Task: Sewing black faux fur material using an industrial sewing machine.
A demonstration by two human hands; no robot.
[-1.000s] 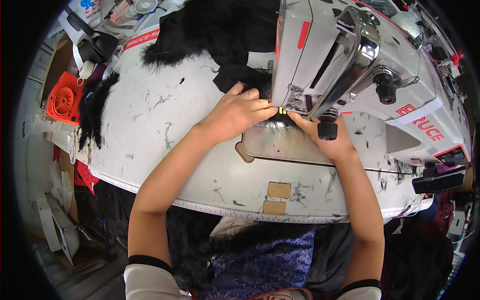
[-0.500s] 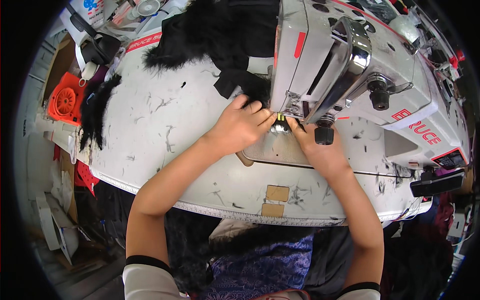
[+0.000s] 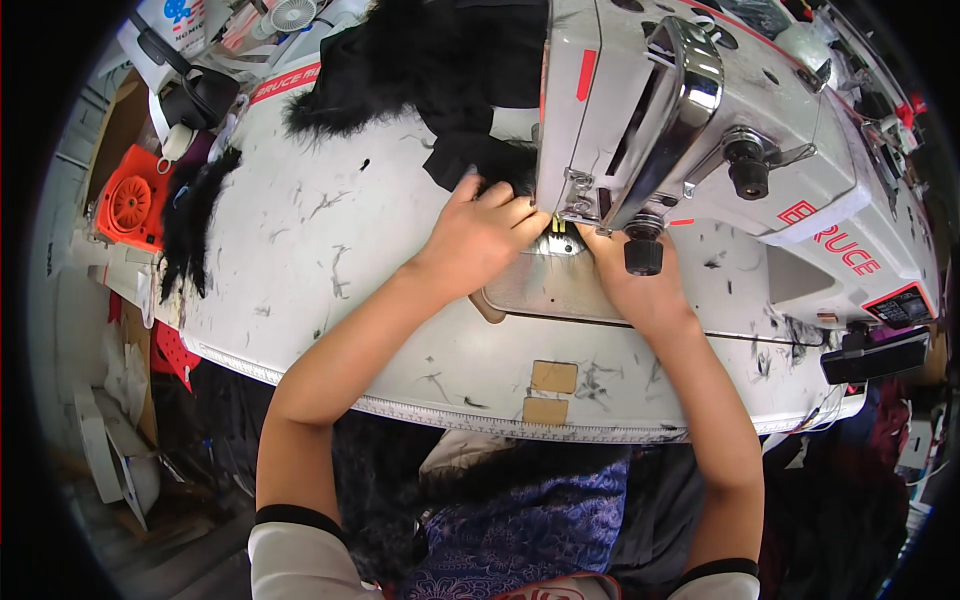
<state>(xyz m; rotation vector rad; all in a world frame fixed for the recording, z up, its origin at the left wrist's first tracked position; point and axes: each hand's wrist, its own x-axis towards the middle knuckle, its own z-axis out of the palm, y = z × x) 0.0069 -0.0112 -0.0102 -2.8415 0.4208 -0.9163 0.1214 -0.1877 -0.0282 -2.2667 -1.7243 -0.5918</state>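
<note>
My left hand (image 3: 478, 237) lies on the white sewing table (image 3: 320, 240), its fingers bunched on the edge of a black furry fabric (image 3: 470, 165) right at the presser foot (image 3: 556, 222). My right hand (image 3: 632, 290) rests on the metal bed plate (image 3: 545, 290). Its fingertips reach under the head of the white sewing machine (image 3: 700, 110), where they are hidden. A black knob (image 3: 643, 255) hangs just above that hand.
More black fur (image 3: 440, 50) is piled behind the machine, and a strip of it (image 3: 190, 220) hangs over the table's left edge. An orange tool (image 3: 130, 200) and clutter sit at the far left. Two tan patches (image 3: 552, 378) mark the front edge. Blue patterned cloth (image 3: 520, 530) lies in my lap.
Both hands stay at the needle. My left fingers have curled tighter against the presser foot, and the view has shifted slightly.
</note>
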